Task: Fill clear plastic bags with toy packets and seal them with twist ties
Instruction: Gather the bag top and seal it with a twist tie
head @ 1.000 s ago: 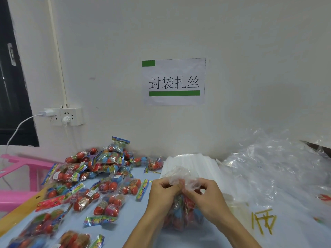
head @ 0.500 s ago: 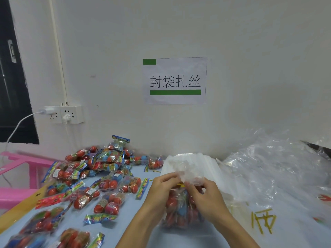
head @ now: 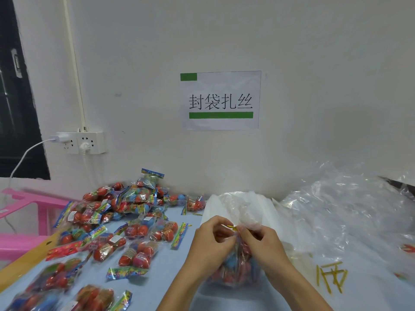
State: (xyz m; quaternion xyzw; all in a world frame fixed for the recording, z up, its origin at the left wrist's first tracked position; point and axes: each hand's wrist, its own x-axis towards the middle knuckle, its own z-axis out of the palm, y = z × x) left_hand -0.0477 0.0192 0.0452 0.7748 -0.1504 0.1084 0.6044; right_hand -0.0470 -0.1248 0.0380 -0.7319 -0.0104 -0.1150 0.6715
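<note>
Gold twist tie [head: 231,227], apparently one, pinched by two hands [head: 238,243] at one filled bag [head: 235,270].

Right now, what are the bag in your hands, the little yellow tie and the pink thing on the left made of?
The bag looks like thin clear plastic film: it crinkles, shines, and the toys show through. The yellow tie at its neck is probably wire in a shiny gold coating, though it is too small to tell. The pink thing looks like smooth moulded plastic, with an even colour and soft gloss.
</note>
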